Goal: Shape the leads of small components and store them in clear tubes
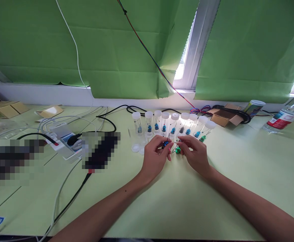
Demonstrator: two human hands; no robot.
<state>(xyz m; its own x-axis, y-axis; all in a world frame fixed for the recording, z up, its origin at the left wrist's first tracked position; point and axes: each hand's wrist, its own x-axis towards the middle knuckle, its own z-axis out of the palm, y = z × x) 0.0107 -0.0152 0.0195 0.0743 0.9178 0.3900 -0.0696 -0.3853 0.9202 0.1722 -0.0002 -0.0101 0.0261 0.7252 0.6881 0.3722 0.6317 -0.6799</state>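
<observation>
My left hand point(156, 153) is closed in a pinch on a small blue part point(165, 144) with a thin wire lead. Beside it my right hand point(194, 151) has its fingers curled by a small green part point(178, 150); whether it grips the part or its wire is unclear. Both hands rest on the pale green table point(177, 198), just in front of a row of several clear tubes with white caps point(173, 124), each holding a small blue or green part. An open uncapped tube point(132, 136) and loose white caps point(135, 148) lie to the left of my left hand.
Black and white cables and a power strip point(63, 139) cover the left of the table. Cardboard boxes point(4, 108) sit far left, another open box point(224, 117) behind the tubes. A can point(253, 107) and a plastic bottle point(285, 117) lie at the right. Green blinds hang behind.
</observation>
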